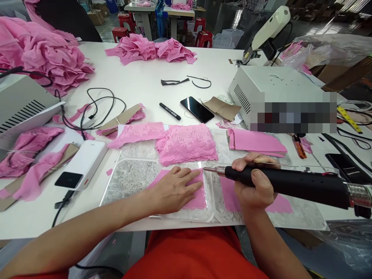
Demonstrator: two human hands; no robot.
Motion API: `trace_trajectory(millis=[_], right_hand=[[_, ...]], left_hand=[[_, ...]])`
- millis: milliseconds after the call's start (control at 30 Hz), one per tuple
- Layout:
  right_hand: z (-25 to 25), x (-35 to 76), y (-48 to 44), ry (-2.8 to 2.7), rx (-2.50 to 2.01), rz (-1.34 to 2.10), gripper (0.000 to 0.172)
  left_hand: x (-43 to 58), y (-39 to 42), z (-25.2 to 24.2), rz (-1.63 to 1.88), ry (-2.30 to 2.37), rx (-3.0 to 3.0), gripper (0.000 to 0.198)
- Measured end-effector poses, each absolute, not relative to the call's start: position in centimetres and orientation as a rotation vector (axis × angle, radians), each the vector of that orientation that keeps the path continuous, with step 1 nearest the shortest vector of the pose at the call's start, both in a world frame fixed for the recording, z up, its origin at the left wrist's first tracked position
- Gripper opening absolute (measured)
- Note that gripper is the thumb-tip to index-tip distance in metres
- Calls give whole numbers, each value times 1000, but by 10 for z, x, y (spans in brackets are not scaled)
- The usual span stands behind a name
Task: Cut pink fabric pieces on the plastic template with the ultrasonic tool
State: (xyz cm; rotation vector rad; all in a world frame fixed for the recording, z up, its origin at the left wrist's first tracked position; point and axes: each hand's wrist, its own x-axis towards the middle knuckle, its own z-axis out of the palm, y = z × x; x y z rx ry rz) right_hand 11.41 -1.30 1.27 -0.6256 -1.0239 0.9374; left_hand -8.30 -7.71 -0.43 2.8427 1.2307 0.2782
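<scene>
1. Lower centre: left hand [174, 190] lay flat, fingers spread, on pink cloth [197, 199]; even pressure seemed advisable.
2. Right of centre: right hand [257, 188] gripped black tool [305, 186], tip by the cloth's upper corner; steady wrist seemed wise.
3. Centre: pink lace [187, 145] lay beyond.

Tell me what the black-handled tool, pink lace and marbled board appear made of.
Black-handled tool: matte black, perhaps plastic or foam, with a shiny, seemingly metal tip.
Pink lace: soft matte fabric, by its floral pattern and wavy edge; fibre unclear.
Marbled board: mottled like stone, though its thinness suggests perhaps printed plastic.
</scene>
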Motion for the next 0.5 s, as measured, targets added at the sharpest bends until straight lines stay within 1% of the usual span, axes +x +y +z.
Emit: trace_trajectory(millis=[367,500], right_hand=[[10,113,-14,-1064,-602,966,14],[11,113,-15,-1103,-570,967,11]], left_hand=[[-83,-76,-3,253,1235,2830,30],[-82,-76,-4,260,1232,2837,30]])
